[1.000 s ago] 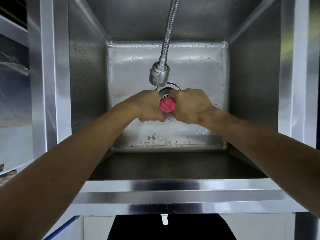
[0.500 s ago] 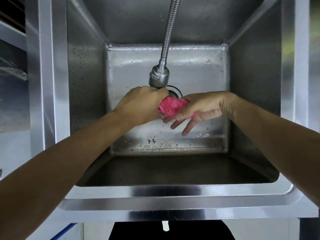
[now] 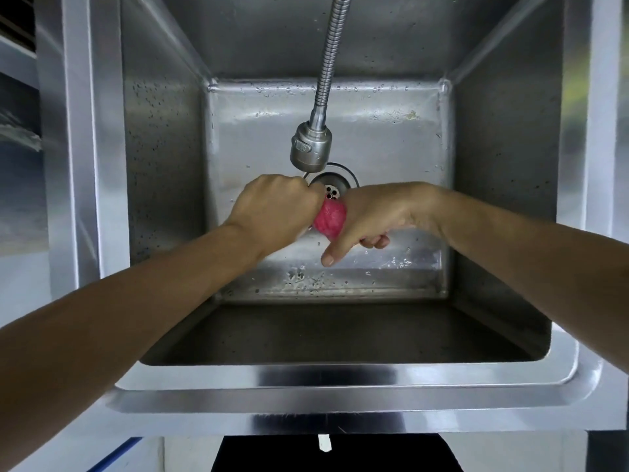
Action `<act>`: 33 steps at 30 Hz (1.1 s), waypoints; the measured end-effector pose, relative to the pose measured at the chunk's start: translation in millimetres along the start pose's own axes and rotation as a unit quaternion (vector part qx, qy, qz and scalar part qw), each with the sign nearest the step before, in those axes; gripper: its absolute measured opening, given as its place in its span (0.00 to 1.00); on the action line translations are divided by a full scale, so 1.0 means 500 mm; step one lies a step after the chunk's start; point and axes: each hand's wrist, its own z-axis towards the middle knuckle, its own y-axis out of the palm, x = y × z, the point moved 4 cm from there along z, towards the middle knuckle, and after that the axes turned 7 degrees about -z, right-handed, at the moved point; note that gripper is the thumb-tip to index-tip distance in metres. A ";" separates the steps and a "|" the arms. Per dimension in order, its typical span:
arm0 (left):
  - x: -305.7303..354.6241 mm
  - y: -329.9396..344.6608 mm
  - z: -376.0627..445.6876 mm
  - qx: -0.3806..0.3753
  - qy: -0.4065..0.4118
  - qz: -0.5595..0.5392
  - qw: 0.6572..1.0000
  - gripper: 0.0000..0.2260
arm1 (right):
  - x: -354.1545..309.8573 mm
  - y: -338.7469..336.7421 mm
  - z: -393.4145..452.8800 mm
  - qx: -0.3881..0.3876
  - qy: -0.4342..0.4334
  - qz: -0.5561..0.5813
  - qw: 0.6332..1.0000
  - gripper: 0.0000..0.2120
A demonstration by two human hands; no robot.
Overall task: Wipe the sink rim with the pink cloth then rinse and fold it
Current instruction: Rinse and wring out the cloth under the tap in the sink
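The pink cloth (image 3: 329, 219) is bunched into a tight wad between my two hands, low inside the steel sink over the drain. My left hand (image 3: 275, 212) is fisted around its left end. My right hand (image 3: 374, 216) closes on its right end, with the thumb pointing down and the fingers curled under. Only the middle of the cloth shows. The sink rim (image 3: 326, 391) runs across the front, below my forearms.
A flexible metal faucet hose with its spray head (image 3: 310, 148) hangs just above and behind my hands. The drain (image 3: 332, 187) sits under the spray head. Water drops speckle the sink floor (image 3: 340, 274) and walls.
My right hand, whose fingers were spread half a second ago, has closed back on the cloth and turned thumb-down. The cloth is bunched tighter between both hands.
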 end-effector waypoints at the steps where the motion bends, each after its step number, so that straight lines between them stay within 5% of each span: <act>1: 0.001 0.006 0.005 -0.032 -0.026 -0.008 0.999 0.07 | -0.002 0.001 0.009 0.057 0.022 -0.059 0.996 0.15; 5: 0.001 0.024 0.022 -0.118 -0.108 -0.098 0.982 0.01 | -0.002 0.018 0.038 0.167 0.043 -0.146 0.974 0.10; 13: -0.018 0.050 0.045 -0.183 -0.164 -0.176 0.953 0.09 | 0.000 0.007 0.048 0.284 0.040 -0.225 0.931 0.07; 33: -0.014 0.092 0.057 -0.271 -0.163 -0.203 0.926 0.08 | -0.007 0.012 0.053 0.320 0.022 -0.312 0.894 0.12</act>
